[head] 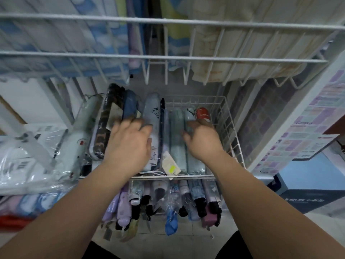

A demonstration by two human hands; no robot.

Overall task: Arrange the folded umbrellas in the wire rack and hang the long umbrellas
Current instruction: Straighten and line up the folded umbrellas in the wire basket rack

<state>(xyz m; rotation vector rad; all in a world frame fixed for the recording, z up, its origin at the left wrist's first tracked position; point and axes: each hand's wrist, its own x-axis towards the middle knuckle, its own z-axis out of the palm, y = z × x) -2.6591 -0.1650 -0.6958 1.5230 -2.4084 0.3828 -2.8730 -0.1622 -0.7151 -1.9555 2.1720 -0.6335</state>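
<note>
Nearest me, a lower tier of folded umbrellas [168, 199] lies beneath the wire rack [186, 177]. Inside the rack, my left hand [128, 144] lies flat, fingers spread and fairly straight, across a navy umbrella [129, 107] and a pale blue cartoon-print umbrella [154, 113], gripping neither. My right hand [203, 139] rests on the rightmost of the grey-green umbrellas [176, 135], fingers bent; whether they clasp it I cannot tell. A red folded umbrella [203, 114] sits just beyond. An upper wire shelf [168, 57] crosses farthest back.
</note>
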